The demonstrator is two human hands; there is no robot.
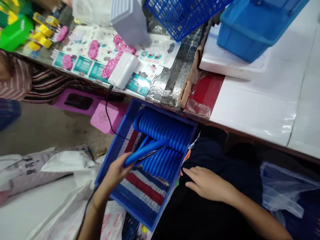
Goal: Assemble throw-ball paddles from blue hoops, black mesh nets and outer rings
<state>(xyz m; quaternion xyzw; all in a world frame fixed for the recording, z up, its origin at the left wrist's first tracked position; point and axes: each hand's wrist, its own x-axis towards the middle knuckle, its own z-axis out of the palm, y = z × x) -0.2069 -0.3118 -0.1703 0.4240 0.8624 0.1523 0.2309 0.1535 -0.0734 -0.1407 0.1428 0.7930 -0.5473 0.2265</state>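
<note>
My left hand (119,170) is closed around the end of a glossy blue ring-like piece (147,151), seen nearly edge-on, with a dark slit along it. It is held over a blue crate (155,221). Inside the crate, similar blue ring-like pieces (162,125) lie packed side by side in two rows, on a red, white and blue striped cloth (145,188). Whether they are separate rings or one coil, I cannot tell. On the dark clothing over my lap lies my right hand (207,183), fingers stretched out and holding nothing.
The worktable edge runs beyond the crate. On it are pink flower-shaped pieces (109,68), a white block (123,70), a blue basket (185,16) and a blue bin (247,30). A black cord (108,115) hangs into the crate. At left are white sacks (50,200) and a person's striped sleeve (47,83).
</note>
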